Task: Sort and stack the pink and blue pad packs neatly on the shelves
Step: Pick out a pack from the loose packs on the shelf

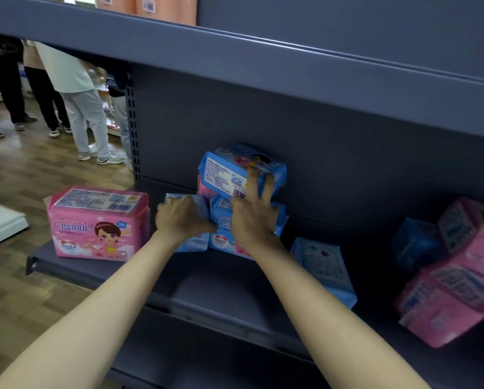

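On the grey shelf [212, 290] a blue pad pack [224, 169] lies on top of a small stack at the back. My right hand [253, 217] presses straight fingers against its front and covers part of the blue pack [224, 237] below. A pink pack [204, 189] peeks out behind them. My left hand [180, 217] grips a pale blue pack [191, 242] standing to the left of the stack. A pink pack [94, 223] stands upright at the shelf's left end.
Another blue pack [323, 268] lies flat to the right. Further right, pink packs [454, 290] and a blue pack [414, 245] sit in a loose heap. An upper shelf [263, 60] overhangs. Several people stand on the wooden floor [24, 175] at the left.
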Motion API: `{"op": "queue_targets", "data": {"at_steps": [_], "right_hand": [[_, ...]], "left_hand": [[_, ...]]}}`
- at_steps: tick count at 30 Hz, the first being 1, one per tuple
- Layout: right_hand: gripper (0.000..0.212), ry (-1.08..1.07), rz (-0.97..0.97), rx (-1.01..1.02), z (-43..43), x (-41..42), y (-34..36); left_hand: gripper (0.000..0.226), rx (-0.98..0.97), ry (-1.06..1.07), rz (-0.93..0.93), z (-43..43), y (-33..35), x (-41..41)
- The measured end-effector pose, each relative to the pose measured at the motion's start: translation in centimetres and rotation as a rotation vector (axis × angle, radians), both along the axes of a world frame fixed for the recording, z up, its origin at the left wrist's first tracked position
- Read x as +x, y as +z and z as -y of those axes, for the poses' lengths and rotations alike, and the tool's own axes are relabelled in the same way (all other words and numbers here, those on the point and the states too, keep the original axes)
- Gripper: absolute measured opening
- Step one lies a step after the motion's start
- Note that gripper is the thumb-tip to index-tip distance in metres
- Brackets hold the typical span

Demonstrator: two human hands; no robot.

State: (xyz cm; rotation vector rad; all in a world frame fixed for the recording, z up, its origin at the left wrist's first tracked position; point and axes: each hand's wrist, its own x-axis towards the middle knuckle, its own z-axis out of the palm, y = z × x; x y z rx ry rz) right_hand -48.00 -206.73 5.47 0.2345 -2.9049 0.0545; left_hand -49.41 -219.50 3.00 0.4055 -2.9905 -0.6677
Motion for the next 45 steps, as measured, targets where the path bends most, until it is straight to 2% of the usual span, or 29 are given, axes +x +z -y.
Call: {"op": "queue_targets", "data": {"at_steps": [8,11,14,19,23,29,32,38,45], "right_hand": [[0.014,-0.023,-0.027,-0.003,-3.8,0.5,-0.2],[0.021,-0.027,-0.027,-0.034,-5.9,0.7,-0.4],[0.027,-0.048,-0.023,-0.044,-8.0,1.1,-0.3],[0.024,-0.075,-0.030,-0.063,-11.1,1.6,-0.3],[0.018,-0.133,-0.037,-0.072,-13.7,2.0,-0.6],[0.014,-0.161,-0.069,-0.075,-17.6,2.3,-1.0],[0.013,-0.165,-0.086,-0.098,-19.3,2.6,-1.2],[0.016,-0.176,-0.063,-0.125,-21.8,2.9,-1.3],[0.024,-0.197,-0.067,-0.146,-23.2,2.8,-1.3]], "left_hand": [[0.066,-0.006,-0.109,-0.031,-4.4,0.4,0.8],[0.048,-0.017,-0.163,-0.036,-6.6,0.6,1.3],[0.043,-0.061,-0.225,-0.058,-8.9,1.0,2.0],[0.057,-0.034,-0.286,-0.073,-12.4,1.3,2.9],[0.049,-0.010,-0.318,-0.070,-15.6,1.2,3.4],[0.061,0.017,-0.292,-0.044,-19.7,0.6,4.1],[0.057,0.029,-0.265,-0.037,-21.5,0.3,4.3],[0.045,0.042,-0.283,-0.081,-24.5,0.4,5.0],[0.060,0.079,-0.244,-0.054,-26.2,-0.8,4.4]]}}
